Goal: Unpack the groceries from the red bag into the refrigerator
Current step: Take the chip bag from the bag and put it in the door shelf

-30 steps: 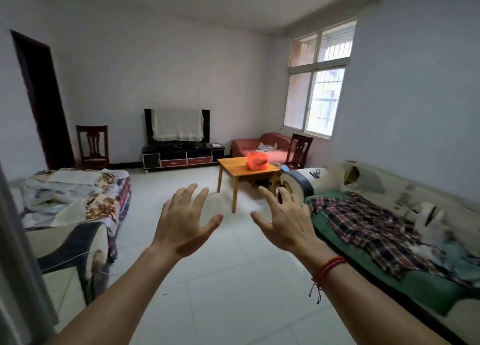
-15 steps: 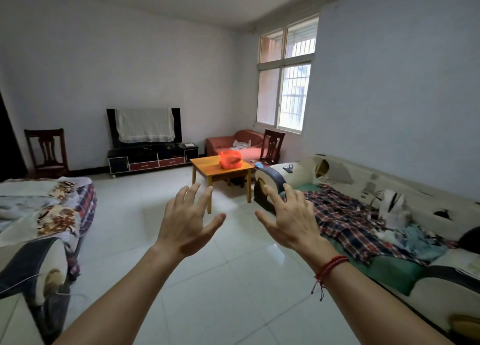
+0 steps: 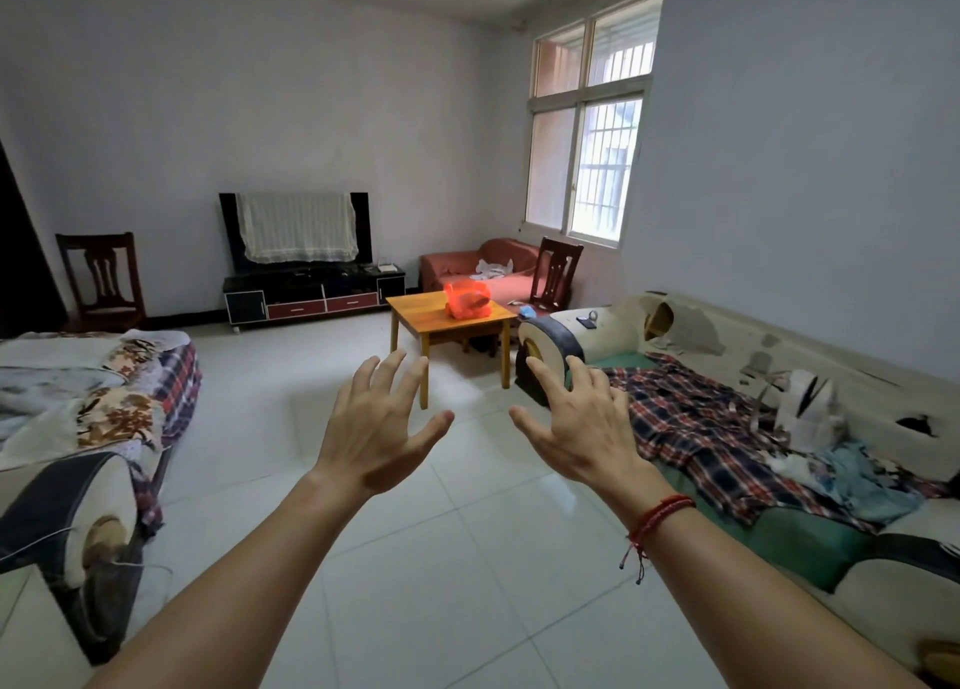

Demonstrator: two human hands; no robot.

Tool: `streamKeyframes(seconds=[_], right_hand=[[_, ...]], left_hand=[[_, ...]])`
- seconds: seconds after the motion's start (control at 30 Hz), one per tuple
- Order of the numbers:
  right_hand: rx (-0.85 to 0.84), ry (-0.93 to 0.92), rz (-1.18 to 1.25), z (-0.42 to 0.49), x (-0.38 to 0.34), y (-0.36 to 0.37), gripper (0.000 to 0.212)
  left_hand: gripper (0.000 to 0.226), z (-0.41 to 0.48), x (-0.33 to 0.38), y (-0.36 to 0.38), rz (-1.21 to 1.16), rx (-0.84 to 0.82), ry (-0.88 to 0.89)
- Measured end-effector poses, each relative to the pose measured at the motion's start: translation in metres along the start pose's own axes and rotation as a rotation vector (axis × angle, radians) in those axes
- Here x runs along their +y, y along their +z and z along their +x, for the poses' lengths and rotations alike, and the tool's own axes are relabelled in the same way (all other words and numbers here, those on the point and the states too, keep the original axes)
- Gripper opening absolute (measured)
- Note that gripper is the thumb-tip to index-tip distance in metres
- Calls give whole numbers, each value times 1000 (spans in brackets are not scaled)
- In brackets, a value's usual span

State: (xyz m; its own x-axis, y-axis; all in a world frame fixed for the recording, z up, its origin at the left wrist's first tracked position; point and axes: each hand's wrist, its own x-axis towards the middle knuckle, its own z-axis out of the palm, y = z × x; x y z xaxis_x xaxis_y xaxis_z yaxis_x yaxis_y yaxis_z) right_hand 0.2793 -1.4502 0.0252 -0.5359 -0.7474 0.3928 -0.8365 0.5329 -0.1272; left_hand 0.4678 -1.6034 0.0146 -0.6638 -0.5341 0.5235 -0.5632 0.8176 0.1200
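While my left hand (image 3: 375,436) and right hand (image 3: 582,428) hang side by side in the air, fingers spread, each grip released and holding nothing, the red bag (image 3: 466,300) sits on the worktop (image 3: 418,313) well beyond them, between my two hands.

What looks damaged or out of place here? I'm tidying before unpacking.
The right sofa's backrest is torn and peeling, with clothes strewn over its seat. The red bag sits alone on the wooden table.
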Motion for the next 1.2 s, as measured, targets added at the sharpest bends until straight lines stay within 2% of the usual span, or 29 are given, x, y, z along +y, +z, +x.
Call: streamKeyframes(seconds=[0.33,0.77,1.2], right_hand=[[-30,2,-14,77,13,59,71],[-111,41,-54,293,16,172,69],[-116,53,-35,474,68,255,71]], left_hand=[[83,68,-27,67,-21,-45,0],[82,259,-133,200,-50,-79,2],[83,428,-159,309,-29,-106,16]])
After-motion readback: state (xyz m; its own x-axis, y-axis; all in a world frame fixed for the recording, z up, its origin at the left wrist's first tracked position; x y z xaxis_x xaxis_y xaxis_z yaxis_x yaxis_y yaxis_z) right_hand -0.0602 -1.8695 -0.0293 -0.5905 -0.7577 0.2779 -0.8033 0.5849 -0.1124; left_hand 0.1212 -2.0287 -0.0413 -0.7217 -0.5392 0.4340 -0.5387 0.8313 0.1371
